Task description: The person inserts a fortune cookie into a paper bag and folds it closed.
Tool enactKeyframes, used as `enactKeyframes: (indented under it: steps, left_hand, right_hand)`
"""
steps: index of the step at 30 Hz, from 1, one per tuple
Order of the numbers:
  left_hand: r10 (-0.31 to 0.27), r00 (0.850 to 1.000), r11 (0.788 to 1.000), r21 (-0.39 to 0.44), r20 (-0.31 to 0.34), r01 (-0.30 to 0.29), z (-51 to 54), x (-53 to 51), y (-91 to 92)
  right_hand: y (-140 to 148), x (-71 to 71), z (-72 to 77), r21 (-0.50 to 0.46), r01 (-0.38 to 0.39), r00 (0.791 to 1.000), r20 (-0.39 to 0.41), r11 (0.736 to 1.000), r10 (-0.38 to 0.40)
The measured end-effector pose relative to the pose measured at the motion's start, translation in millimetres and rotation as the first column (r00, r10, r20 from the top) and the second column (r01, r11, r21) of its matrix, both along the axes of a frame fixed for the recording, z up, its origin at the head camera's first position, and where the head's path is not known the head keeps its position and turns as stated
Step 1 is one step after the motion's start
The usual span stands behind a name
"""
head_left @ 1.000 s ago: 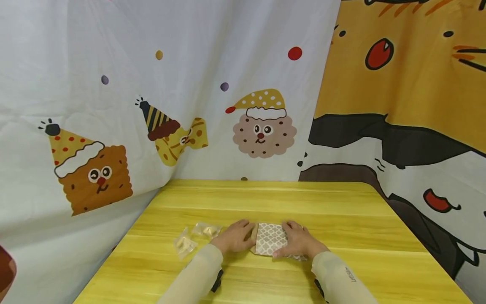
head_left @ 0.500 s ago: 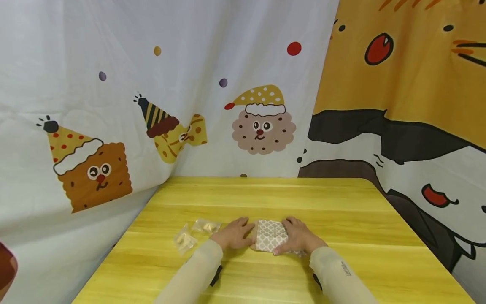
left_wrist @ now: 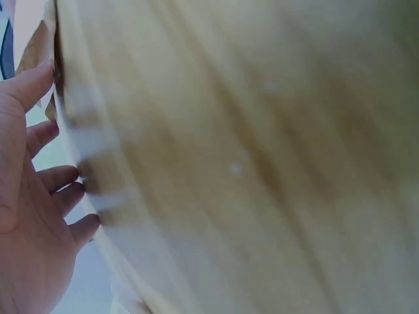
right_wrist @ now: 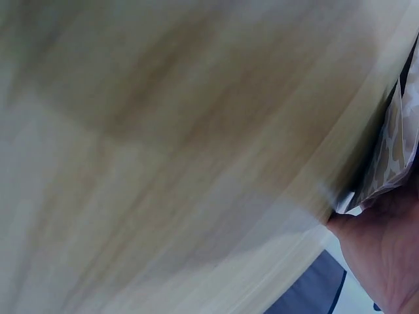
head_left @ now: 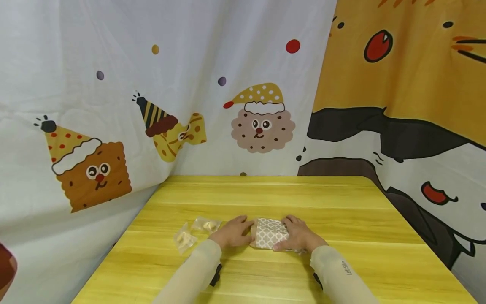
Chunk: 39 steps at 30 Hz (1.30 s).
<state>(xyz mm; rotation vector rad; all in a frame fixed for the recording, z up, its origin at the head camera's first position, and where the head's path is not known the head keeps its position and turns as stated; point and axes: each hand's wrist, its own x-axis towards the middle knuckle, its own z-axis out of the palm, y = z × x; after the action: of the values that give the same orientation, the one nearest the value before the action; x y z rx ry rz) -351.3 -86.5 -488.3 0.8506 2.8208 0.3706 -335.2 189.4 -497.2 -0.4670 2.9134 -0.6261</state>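
A flat packet with a white and beige lattice pattern (head_left: 270,233) lies on the wooden table. My right hand (head_left: 300,235) grips its right part, thumb at the near edge and fingers at the far edge. In the right wrist view the patterned packet (right_wrist: 391,147) rests against the palm (right_wrist: 386,252). At the packet's plain brown left end is my left hand (head_left: 234,233), thumb and fingertips touching that end. The left wrist view shows the left hand (left_wrist: 33,196) with its fingers bent a little, thumb at the brown end (left_wrist: 40,49).
Two small clear wrappers with pale yellow contents, one nearer (head_left: 184,239) and one farther (head_left: 206,225), lie left of my left hand. The yellow wood-grain table (head_left: 265,194) reaches back to a printed cloth (head_left: 212,42) with cartoon figures.
The head view has tilted slightly, so the table appears a little higher. Both hands stay at the packet, with hardly any movement.
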Motion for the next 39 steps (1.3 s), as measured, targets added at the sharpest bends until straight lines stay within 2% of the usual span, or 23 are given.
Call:
enactKeyframes:
  steps: [4, 6, 10, 14, 18, 20, 23, 25, 29, 34, 37, 39]
  left_hand:
    - [0.002, 1.0, 0.997, 0.072, 0.017, -0.004, 0.7, -2.2, -2.0]
    - [-0.004, 1.0, 0.997, 0.075, 0.008, 0.003, 1.8, -2.1, -2.1]
    - [-0.024, 1.0, 1.0, 0.01, -0.01, 0.024, 2.8, 0.8, -1.1]
    - [-0.033, 0.999, 0.998, -0.046, 0.007, 0.033, 3.1, 2.4, -0.5]
    - [-0.024, 1.0, 0.998, -0.059, 0.019, 0.025, 3.7, 2.5, -0.4]
    - [-0.024, 1.0, 0.998, -0.065, 0.019, 0.025, 3.5, 2.6, -0.2]
    - [-0.027, 0.999, 0.998, -0.054, 0.021, 0.028, 3.4, 2.1, -0.5]
    - [-0.027, 0.999, 0.999, -0.027, 0.022, 0.027, 3.8, 1.6, -1.0]
    - [-0.003, 1.0, 0.995, 0.102, 0.017, 0.001, 5.8, -1.1, -1.4]
    - [0.021, 0.998, 0.961, 0.277, -0.052, -0.006, 11.3, -6.4, 0.6]
    - [0.015, 0.998, 0.947, 0.322, -0.053, 0.003, 12.9, -7.5, 1.5]
    - [0.014, 0.999, 0.948, 0.317, -0.041, 0.0, 12.7, -7.2, 1.8]
  right_hand:
    - [0, 0.1, 0.1, -0.003, -0.003, 1.0, 0.0, 1.0, 0.003]
    - [-1, 1.3, 1.7, -0.004, -0.006, 1.0, 0.0, 1.0, 0.006]
    - [-4, 4.5, 4.2, 0.01, -0.003, 1.0, 0.006, 1.0, 0.003]
    - [-12, 7.5, 3.9, 0.074, 0.005, 1.0, -0.011, 0.997, -0.004]
    - [-24, 8.0, 2.3, 0.114, -0.057, 0.997, -0.05, 0.992, 0.063]
    - [-30, 7.2, 2.2, 0.095, -0.085, 0.994, -0.053, 0.992, 0.09]
    - [-35, 5.9, 3.7, 0.07, -0.077, 0.996, -0.041, 0.995, 0.08]
    - [-37, 5.4, 5.0, 0.04, -0.048, 0.998, -0.033, 0.998, 0.049]
    - [-36, 4.3, 5.5, 0.032, -0.027, 0.999, -0.028, 0.999, 0.028]
    - [-35, 2.9, 4.0, 0.01, -0.024, 0.999, -0.043, 1.0, 0.024]
    - [-35, 2.1, 3.1, -0.01, -0.027, 0.999, -0.045, 1.0, 0.026]
    - [-35, 1.7, 2.7, -0.013, -0.028, 0.999, -0.039, 1.0, 0.027]
